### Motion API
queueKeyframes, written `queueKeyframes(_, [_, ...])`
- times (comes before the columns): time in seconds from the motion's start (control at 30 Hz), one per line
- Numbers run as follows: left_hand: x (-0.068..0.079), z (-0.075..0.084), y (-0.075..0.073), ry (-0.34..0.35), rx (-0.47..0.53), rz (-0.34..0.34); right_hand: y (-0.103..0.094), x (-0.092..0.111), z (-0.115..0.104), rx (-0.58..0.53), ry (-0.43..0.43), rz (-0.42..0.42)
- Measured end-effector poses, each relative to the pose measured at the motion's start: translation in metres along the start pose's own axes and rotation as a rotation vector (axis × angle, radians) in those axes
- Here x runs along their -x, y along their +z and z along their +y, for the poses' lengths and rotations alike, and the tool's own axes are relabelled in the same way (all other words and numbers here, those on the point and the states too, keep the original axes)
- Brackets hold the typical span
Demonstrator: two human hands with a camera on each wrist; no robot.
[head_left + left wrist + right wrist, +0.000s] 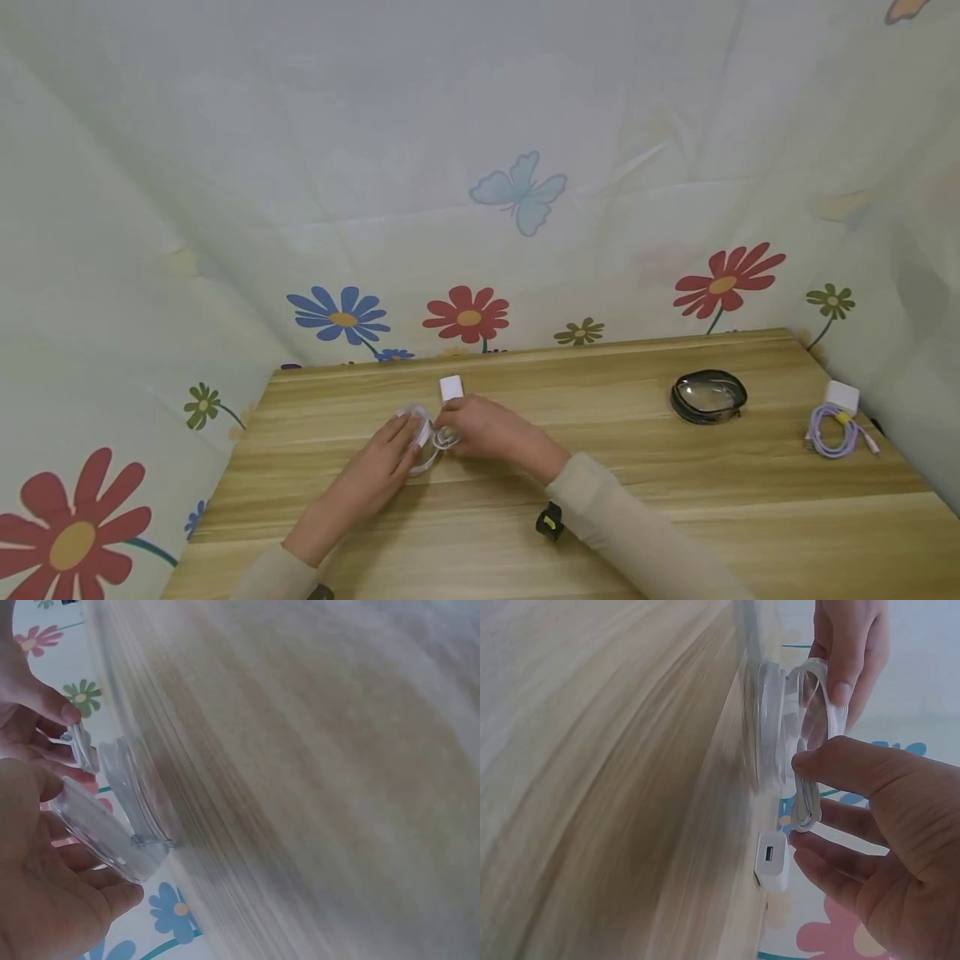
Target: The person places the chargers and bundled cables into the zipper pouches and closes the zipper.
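My left hand (378, 467) holds the raised lid (105, 832) of a clear round plastic case, its thumb and fingers on the rim. The case's clear base (124, 784) sits on the wooden table, hinged to the lid. Just to the right, my right hand (487, 429) pinches a coiled white cable (806, 799) between thumb and fingers, right at the case's opening. A white charger plug (772, 859) lies on the table beyond the right hand, its USB port showing in the right wrist view.
A black-rimmed case with a clear top (708, 396) lies right of centre on the table (600, 392). Farther right are a coiled purple cable (832, 433) and another white plug (842, 396). A flower-printed curtain (517, 267) stands behind the table's back edge.
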State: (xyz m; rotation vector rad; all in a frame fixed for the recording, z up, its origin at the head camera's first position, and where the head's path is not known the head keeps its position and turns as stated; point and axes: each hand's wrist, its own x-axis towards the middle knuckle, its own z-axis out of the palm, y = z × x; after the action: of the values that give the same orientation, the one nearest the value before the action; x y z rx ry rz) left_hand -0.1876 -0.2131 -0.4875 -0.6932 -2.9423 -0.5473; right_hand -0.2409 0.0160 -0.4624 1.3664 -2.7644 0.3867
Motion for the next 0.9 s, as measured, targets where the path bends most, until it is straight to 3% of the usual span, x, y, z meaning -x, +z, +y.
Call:
queueKeyframes(0.3, [0.0, 0.0, -0.001, -0.022, 0.064, 0.009, 0.012, -0.006, -0.002, 0.055, -0.146, 0.007])
queueKeyframes(0.47, [0.004, -0.001, -0.004, -0.043, 0.121, 0.05, 0.016, -0.008, -0.003, 0.026, -0.117, -0.026])
queueKeyframes(0.67, [0.008, -0.001, -0.007, -0.033, 0.093, 0.122, 0.016, -0.008, -0.004, 0.056, -0.109, -0.043])
queueKeyframes(0.9, [0.011, 0.002, -0.005, -0.042, 0.054, 0.156, 0.013, -0.008, -0.009, 0.009, -0.092, 0.013])
